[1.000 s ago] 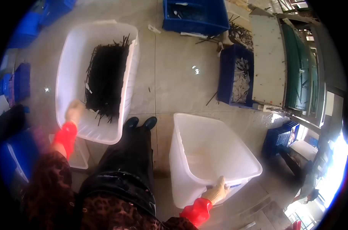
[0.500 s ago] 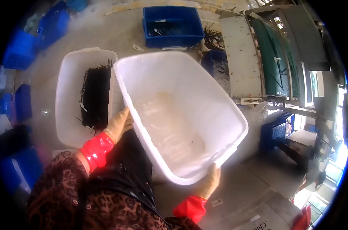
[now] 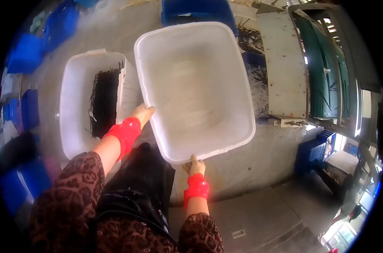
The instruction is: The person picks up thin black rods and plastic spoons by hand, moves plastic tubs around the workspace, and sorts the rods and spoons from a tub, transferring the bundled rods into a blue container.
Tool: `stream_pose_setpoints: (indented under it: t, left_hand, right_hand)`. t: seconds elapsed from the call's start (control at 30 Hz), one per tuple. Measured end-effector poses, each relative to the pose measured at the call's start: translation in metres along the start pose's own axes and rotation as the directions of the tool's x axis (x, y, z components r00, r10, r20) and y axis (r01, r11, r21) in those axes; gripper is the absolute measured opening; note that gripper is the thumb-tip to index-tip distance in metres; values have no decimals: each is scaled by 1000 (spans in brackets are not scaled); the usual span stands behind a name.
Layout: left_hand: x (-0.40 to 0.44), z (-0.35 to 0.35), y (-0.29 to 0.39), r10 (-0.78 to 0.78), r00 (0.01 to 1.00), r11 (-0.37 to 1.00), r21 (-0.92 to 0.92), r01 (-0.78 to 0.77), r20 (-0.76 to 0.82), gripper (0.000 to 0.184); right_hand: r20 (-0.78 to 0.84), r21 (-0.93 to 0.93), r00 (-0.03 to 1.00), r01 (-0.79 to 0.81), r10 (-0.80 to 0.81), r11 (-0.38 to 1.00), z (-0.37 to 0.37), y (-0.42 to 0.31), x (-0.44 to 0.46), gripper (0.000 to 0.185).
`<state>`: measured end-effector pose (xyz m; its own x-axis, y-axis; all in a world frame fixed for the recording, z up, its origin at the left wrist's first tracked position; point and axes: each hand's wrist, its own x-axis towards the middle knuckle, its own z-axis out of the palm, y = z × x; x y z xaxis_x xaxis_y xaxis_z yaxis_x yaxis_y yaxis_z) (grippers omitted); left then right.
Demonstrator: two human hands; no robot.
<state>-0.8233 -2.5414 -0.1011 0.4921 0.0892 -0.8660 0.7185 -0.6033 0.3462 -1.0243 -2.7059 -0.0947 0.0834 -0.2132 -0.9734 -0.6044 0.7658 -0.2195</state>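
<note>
A large white plastic tub (image 3: 238,90) fills the middle of the view, its open top facing me and its inside stained a little brown at the bottom. My left hand (image 3: 143,114), in a pale glove with a red cuff, is closed on the tub's left rim. My right hand (image 3: 195,165), gloved the same way, grips the near rim, with part of its fingers hidden beneath the edge. Left of it stands a second white tub (image 3: 75,105), holding a dense bundle of thin dark sticks (image 3: 105,101) along its right side.
A blue crate (image 3: 200,12) sits behind the held tub, partly covered by it. To the right are a pale panel (image 3: 283,63) and a machine with green slats (image 3: 322,71). Stacked blue crates (image 3: 311,152) and another person (image 3: 347,211) are at far right.
Both hands have carried the white tub forward, away from my body, and turned it so its sides run straighter. My right hand has shifted left along with the near rim.
</note>
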Motion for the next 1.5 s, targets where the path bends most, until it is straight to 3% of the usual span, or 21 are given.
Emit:
stream_pose_setpoints:
  t: [0.07,0.13,0.27,0.4,0.47,0.53,0.57,0.63,0.67,0.7,0.77,0.8,0.83,0.9,1.03,1.1,1.23,1.3,1.37,1.43,1.5]
  left_hand:
    - [22,2,3,97,995,989,112,-94,-30,42]
    - [49,0,-2,279,960,947,170,-275,-4,44]
    - [57,-18,38,89,993,988,122,-98,76,58]
    - [112,-49,22,122,982,990,54,-131,146,52]
    - [88,-83,35,352,931,936,-53,-349,97,43]
    - [51,-124,56,202,955,873,-482,-75,218,25]
    - [53,-147,54,216,931,830,-557,-17,295,18]
    - [23,-209,78,117,934,759,-637,135,337,8]
    - [34,-247,59,161,870,760,-621,192,467,10]
    - [27,-279,52,96,894,788,-582,199,437,7]
    - [-4,-362,36,71,925,799,-576,171,372,10]
    - [-21,-405,27,12,936,824,-535,190,352,14]
    - [-36,-447,23,-47,943,842,-495,215,329,17]
    - [-96,-535,31,-82,984,906,-400,139,155,15]
    - [-211,-659,29,-249,914,823,-567,25,-321,11]
    - [-225,-694,7,-516,791,662,-739,125,-329,16]
    - [-253,-704,-39,-435,790,756,-652,60,-432,16]
    - [-273,-696,-50,-378,788,834,-548,63,-485,16]
    - [-291,-671,-45,-318,786,898,-435,71,-530,16]
    - [-309,-652,-43,-256,774,951,-295,93,-579,17]
    - [-327,-635,-37,-197,763,980,-155,127,-615,17]
  right_hand:
    - [-218,-140,976,-44,13,989,23,-7,22,36]
    - [-233,-89,973,-20,-1,996,38,-9,37,36]
    - [-274,-49,961,8,-22,999,74,-23,43,34]
    - [-272,-29,962,4,-12,1000,121,-26,25,31]
    - [-288,-26,957,17,-23,1000,140,-22,6,30]
    - [-343,-85,939,-53,21,995,158,-20,-21,27]
    - [-374,-153,926,-114,49,982,170,-23,-30,26]
    - [-257,-747,957,-110,-132,655,197,-14,-45,18]
    - [11,-981,965,61,-263,184,224,-21,-75,18]
    - [298,-916,920,201,-254,-346,256,-30,-117,20]
    - [285,-834,952,191,-108,-517,333,-50,-201,17]
    - [339,-806,933,223,-119,-548,315,-8,-162,17]
    - [195,-977,956,209,-220,39,297,33,-123,21]
    - [311,-940,901,338,-303,42,402,-27,-271,29]
    - [496,-855,820,518,-287,2,482,-48,-352,32]
    - [358,-903,919,385,-163,189,536,-72,-422,32]
    - [411,-840,905,422,-108,341,589,-95,-442,29]
    - [475,-814,879,457,-42,358,605,-113,-454,28]
    - [566,-818,824,566,-26,107,600,-138,-429,35]
    - [518,-852,855,516,2,88,601,-167,-441,39]
    - [487,-867,874,483,0,-121,604,-196,-466,37]
